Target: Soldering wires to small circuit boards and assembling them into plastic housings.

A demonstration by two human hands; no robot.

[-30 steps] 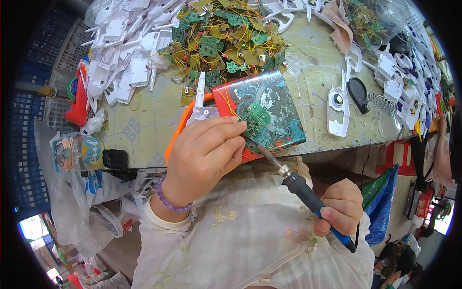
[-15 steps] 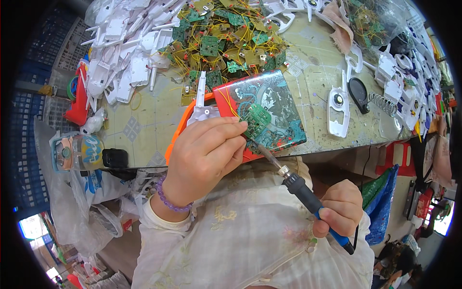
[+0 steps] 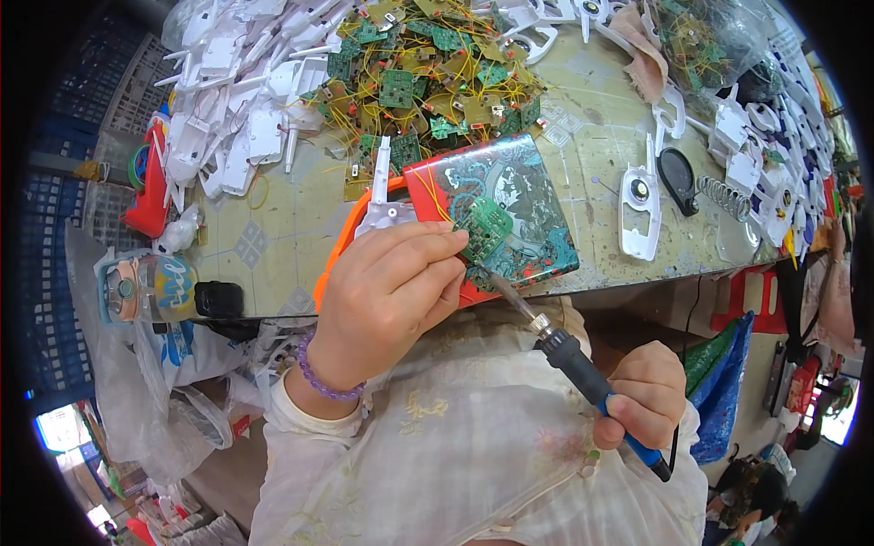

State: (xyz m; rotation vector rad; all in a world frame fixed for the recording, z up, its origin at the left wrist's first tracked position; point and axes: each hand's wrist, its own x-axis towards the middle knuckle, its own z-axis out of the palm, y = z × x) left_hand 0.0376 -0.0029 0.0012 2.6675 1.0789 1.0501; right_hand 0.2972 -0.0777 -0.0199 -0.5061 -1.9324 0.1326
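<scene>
Between its thumb and fingers, my left hand (image 3: 391,291) pinches a small green circuit board (image 3: 489,224) by its left edge, with yellow wires running up from it. The board is over a patterned box with a red side (image 3: 546,218). My right hand (image 3: 645,396) is closed round the blue and black handle of a soldering iron (image 3: 574,364). The iron's tip meets or nearly meets the board's lower edge; contact is too small to tell. Behind my left hand lies a white plastic housing (image 3: 387,205), beside an orange rim (image 3: 341,241).
A heap of circuit boards with yellow wires (image 3: 428,82) lies at the back middle, white plastic housings (image 3: 237,109) at back left. On the right are a white housing with a round part (image 3: 641,209), a black oval part (image 3: 678,177) and a coiled metal stand (image 3: 726,197). A bottle (image 3: 146,287) stands left.
The soldering iron has shifted very slightly in my right hand's grip area, its tip still by the board's lower edge. My left hand and the board have hardly moved.
</scene>
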